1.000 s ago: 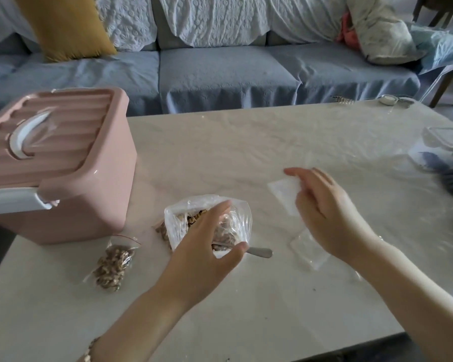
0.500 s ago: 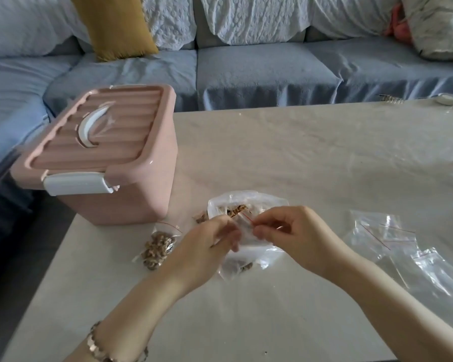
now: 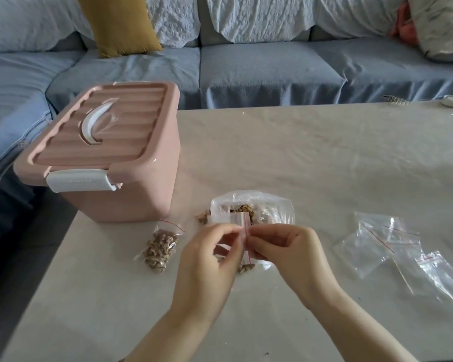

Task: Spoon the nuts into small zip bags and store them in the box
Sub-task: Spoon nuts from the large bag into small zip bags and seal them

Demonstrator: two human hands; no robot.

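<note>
Blue sofa (image 3: 246,74) across the back, then the pale surface (image 3: 298,152) everything sits on. The biggest thing on it is the pink box (image 3: 131,197) at the near left corner. Its lid (image 3: 102,131) is on and the white latch (image 3: 79,180) looks clipped down, so that'll need opening before anything gets stored.

Just right of the box's front is the big bag (image 3: 275,207) of nuts (image 3: 243,209), slumped on the surface with its mouth open. Well off to the right there's a loose heap of spare bags (image 3: 377,244), all empty. One filled bag (image 3: 160,246) lies flat in front of the box, left of the big bag, and it's not in the box yet.

Both hands are up in front of the big bag. The left hand (image 3: 207,265) and right hand (image 3: 290,254) each pinch the top of one small zip bag (image 3: 242,223), fingertips either side of its red strip. It looks empty, so I'd say this is the opening step.

How I'd do it:
- Get one wall of plastic under each pinch, just below the strip.
- Peel the walls apart from one end rather than yanking the middle — these thin zips tear easily.
- Open the mouth the whole way so a spoon fits.
- Keep it right over the big bag so strays drop back in.

I can't make out the spoon from here — probably down in the big bag.
</note>
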